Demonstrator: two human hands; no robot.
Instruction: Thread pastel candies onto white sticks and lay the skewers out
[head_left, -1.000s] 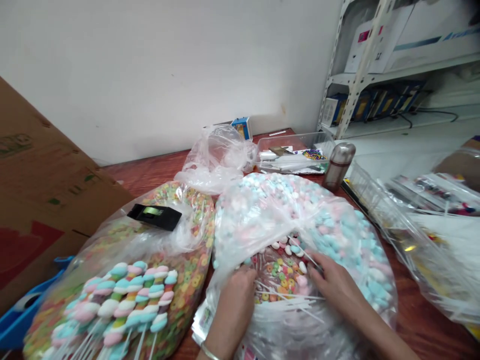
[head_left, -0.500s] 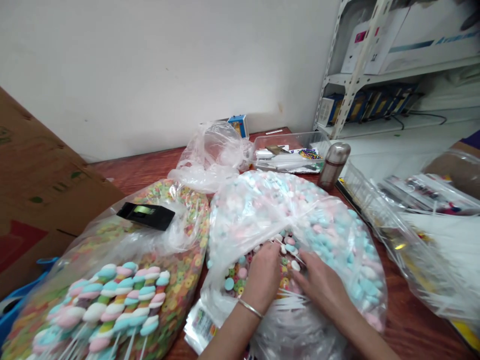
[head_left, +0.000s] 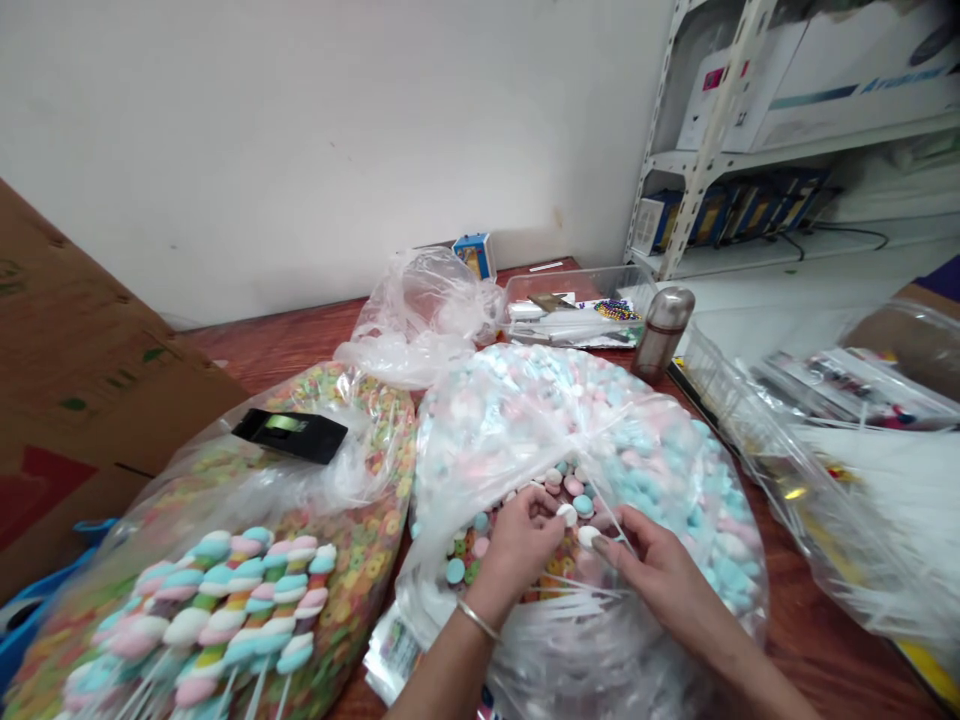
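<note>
My left hand (head_left: 521,540), with a bangle at the wrist, is closed in a pinch over the opened clear bag of marshmallows (head_left: 675,470). A white marshmallow (head_left: 568,515) is at its fingertips. My right hand (head_left: 660,565) is closed on a thin white stick (head_left: 617,522), and its thumb touches another white marshmallow (head_left: 589,537). Pink, blue and white marshmallows and ring-shaped gummies (head_left: 555,583) lie in the opening between and below the hands. Several white sticks (head_left: 592,588) lie there too, in front of the fingers.
On the left, finished marshmallow skewers (head_left: 247,600) and a black stapler-like object (head_left: 291,435) rest on a bag of gummy rings (head_left: 367,540). Behind are a plastic bag (head_left: 427,310), a clear tray (head_left: 577,305) and a metal flask (head_left: 664,335). A cardboard box (head_left: 97,390) stands left, a clear bin (head_left: 780,480) right.
My hands have turned and their fingers have drawn in; the right fingers have curled around the stick. A white marshmallow now shows at the left fingertips and one at the right thumb.
</note>
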